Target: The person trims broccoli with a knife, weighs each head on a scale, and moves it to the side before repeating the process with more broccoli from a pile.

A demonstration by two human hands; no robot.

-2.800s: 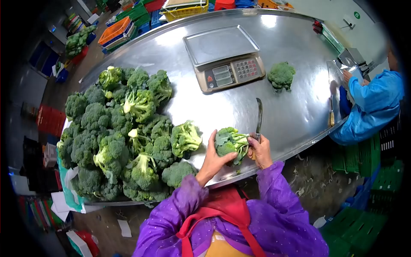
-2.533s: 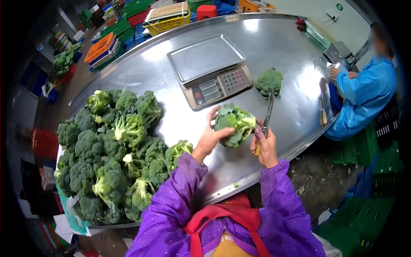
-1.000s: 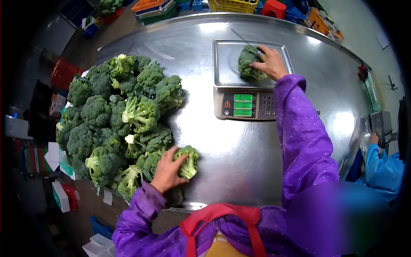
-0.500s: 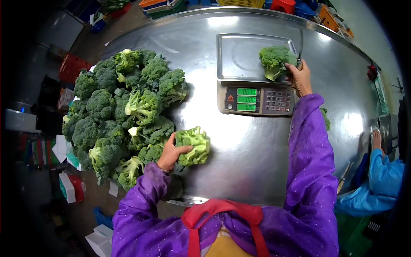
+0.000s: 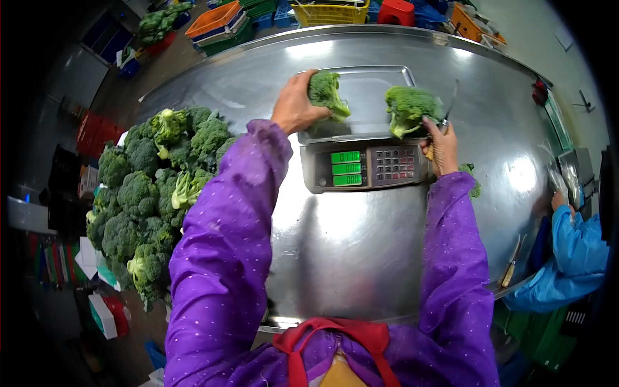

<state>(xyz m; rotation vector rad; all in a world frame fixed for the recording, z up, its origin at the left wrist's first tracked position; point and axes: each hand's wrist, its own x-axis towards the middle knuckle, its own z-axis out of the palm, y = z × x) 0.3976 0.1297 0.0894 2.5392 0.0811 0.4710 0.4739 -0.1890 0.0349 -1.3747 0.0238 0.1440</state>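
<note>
My left hand (image 5: 299, 104) grips a broccoli head (image 5: 327, 97) over the left part of the steel weighing pan (image 5: 367, 80). Over the pan's right end is a second broccoli head (image 5: 411, 109), held by my right hand (image 5: 442, 147). A knife (image 5: 453, 100) is in that hand too, its curved blade pointing up and its yellowish handle partly hidden by the fingers. Below the pan, the scale (image 5: 361, 166) shows green lit figures beside its keypad. A big heap of broccoli (image 5: 138, 193) lies to the left, partly covered by my left sleeve.
A steel table (image 5: 361, 258) carries everything. Another broccoli piece (image 5: 474, 180) lies right of my right wrist. Further right is a second knife (image 5: 512, 261) near the edge, close to a co-worker's blue sleeve (image 5: 574, 245). Crates (image 5: 329, 13) and a red stool (image 5: 396, 11) stand beyond the far edge.
My left hand has carried its broccoli from beside the heap up and right to the pan. My right hand still holds its broccoli at the pan's right end. The scale's top figure has dropped.
</note>
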